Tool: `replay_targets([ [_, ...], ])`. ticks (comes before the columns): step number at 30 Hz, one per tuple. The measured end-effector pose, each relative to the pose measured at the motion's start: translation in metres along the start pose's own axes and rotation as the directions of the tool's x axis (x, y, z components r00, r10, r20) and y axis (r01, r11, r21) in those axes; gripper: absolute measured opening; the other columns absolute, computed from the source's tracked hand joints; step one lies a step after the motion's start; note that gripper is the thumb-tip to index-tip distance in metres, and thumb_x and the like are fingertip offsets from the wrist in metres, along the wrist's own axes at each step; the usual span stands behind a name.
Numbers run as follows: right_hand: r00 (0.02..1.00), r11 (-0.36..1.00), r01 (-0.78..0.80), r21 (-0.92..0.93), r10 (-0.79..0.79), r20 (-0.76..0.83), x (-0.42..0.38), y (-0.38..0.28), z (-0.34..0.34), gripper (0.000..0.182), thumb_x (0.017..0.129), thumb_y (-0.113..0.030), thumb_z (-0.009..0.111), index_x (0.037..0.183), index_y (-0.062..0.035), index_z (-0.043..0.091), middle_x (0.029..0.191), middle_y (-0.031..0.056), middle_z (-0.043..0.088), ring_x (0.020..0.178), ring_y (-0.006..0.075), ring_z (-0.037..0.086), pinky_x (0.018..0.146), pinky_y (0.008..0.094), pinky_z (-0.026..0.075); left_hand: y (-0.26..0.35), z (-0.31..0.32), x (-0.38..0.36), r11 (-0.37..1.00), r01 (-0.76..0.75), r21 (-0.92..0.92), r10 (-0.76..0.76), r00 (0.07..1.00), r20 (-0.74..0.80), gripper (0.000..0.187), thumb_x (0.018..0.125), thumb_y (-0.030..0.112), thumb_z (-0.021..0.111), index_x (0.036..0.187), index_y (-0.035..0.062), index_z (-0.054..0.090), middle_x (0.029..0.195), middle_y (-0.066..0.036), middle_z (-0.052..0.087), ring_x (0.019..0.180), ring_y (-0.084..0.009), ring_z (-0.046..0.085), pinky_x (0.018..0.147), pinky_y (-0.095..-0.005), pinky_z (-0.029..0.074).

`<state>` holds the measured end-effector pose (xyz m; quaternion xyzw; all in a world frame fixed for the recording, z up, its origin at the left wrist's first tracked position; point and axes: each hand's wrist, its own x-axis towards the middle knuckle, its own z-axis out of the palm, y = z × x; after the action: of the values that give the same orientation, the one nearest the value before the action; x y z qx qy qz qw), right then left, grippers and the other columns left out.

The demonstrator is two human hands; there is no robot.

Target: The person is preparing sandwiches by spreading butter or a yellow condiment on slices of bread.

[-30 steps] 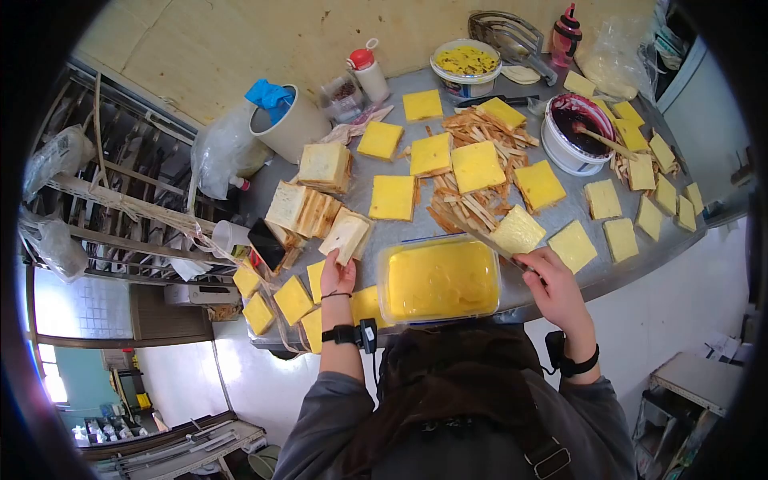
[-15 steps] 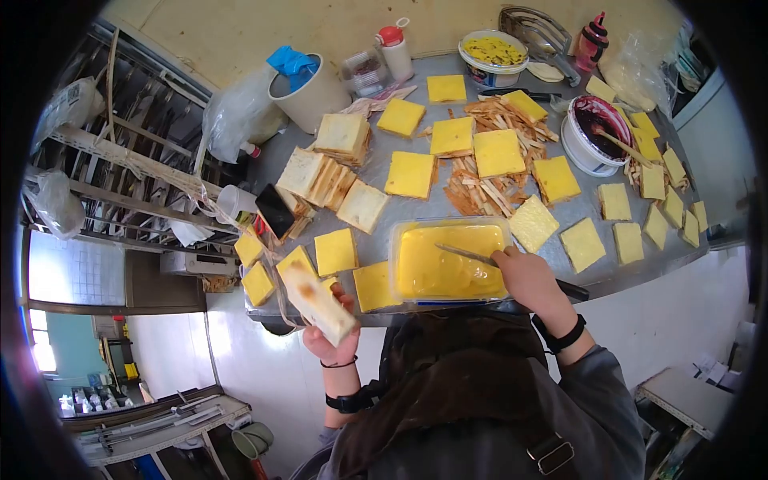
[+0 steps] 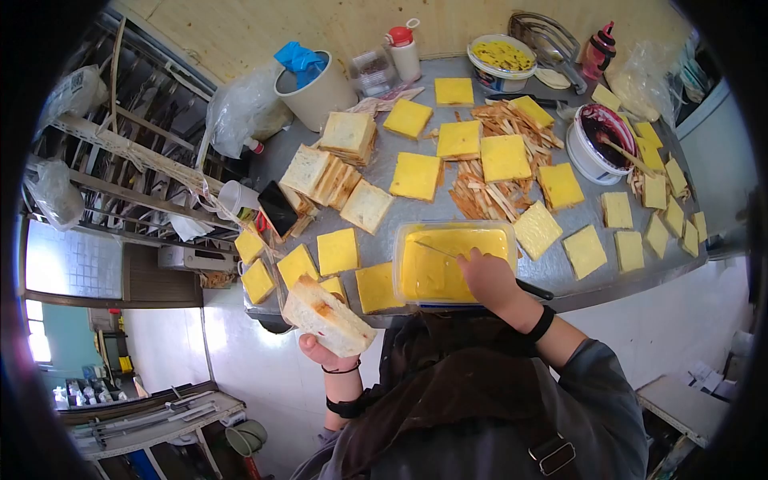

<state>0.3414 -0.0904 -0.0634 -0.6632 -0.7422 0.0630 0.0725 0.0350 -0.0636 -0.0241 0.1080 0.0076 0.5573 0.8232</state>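
My left hand point(image 3: 320, 350) is wrapped under a thick crustless sandwich block point(image 3: 328, 316) of white bread, tilted, with a brownish-red mark on its upper side. In my right hand point(image 3: 490, 280) is a long spreading knife point(image 3: 436, 250); its black handle sticks out behind my palm. The blade lies over a clear plastic tub point(image 3: 398, 264) of smooth yellow spread point(image 3: 432, 276), at the table's front edge. Between the tub and my left hand lie yellow-coated bread squares point(image 3: 376, 288). Plain white bread stacks point(image 3: 320, 176) stand farther back on the left.
Bread crust strips point(image 3: 488, 192) are heaped mid-table under yellow squares. A bucket of dark red jam point(image 3: 578, 156) holds a wooden-handled tool. Behind stand a yellow-filled tub point(image 3: 502, 76), a beige bin point(image 3: 320, 100) and bottles. A phone point(image 3: 277, 210) leans by the bread.
My right hand and the knife have shifted left over the tub. The sandwich block in my left hand has turned more level and moved slightly right.
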Motion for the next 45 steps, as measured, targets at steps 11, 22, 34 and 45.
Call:
replay_targets([
  [11, 0.970, 0.989, 0.126, 0.071, -0.138, 0.201, -0.007, -0.014, -0.015, 0.013, 0.083, -0.010, 0.056, 0.093, -0.0062, 0.063, 0.082, 0.0111, 0.060, 0.071, 0.0295, 0.066, 0.058, 0.0394, 0.054, 0.001, -0.002, -0.009, 0.999, -0.051, 0.007, 0.052, 0.996, -0.070, 0.073, 0.071, 0.015, 0.063, 0.141, 0.0132, 0.039, 0.136, -0.012, 0.044, 0.117, -0.0350, 0.054, 0.097, -0.0509, 0.047],
  [22, 0.909, 0.945, 0.149, 0.292, -0.247, 0.335, -0.008, -0.003, -0.019, 0.018, 0.086, -0.008, 0.051, 0.097, -0.0060, 0.064, 0.087, 0.0169, 0.063, 0.085, 0.0351, 0.065, 0.074, 0.0435, 0.052, 0.003, 0.005, -0.020, 0.984, -0.105, 0.146, 0.132, 0.973, -0.190, 0.074, 0.067, 0.017, 0.066, 0.137, 0.0107, 0.042, 0.132, -0.010, 0.053, 0.118, -0.0286, 0.055, 0.099, -0.0464, 0.046],
  [34, 0.762, 0.559, -0.486, 0.672, -0.105, 0.639, -0.012, 0.021, -0.021, 0.023, 0.094, -0.011, 0.052, 0.112, 0.0000, 0.063, 0.081, 0.0127, 0.066, 0.061, 0.0201, 0.063, 0.059, 0.0319, 0.051, 0.007, 0.001, -0.025, 0.986, -0.124, 0.112, 0.147, 0.962, -0.228, 0.079, 0.068, 0.016, 0.066, 0.142, 0.0096, 0.036, 0.140, -0.013, 0.046, 0.131, -0.0344, 0.042, 0.109, -0.0557, 0.033],
  [45, 0.913, 0.304, -0.407, 0.861, 0.121, 0.389, -0.046, 0.039, -0.047, 0.022, 0.094, -0.005, 0.050, 0.110, 0.0039, 0.062, 0.073, 0.0068, 0.061, 0.060, 0.0107, 0.057, 0.056, 0.0249, 0.048, -0.003, -0.011, 0.003, 0.971, 0.076, 0.225, -0.001, 0.950, -0.313, 0.071, 0.078, 0.020, 0.062, 0.142, 0.0059, 0.035, 0.141, -0.017, 0.045, 0.129, -0.0360, 0.044, 0.108, -0.0563, 0.034],
])
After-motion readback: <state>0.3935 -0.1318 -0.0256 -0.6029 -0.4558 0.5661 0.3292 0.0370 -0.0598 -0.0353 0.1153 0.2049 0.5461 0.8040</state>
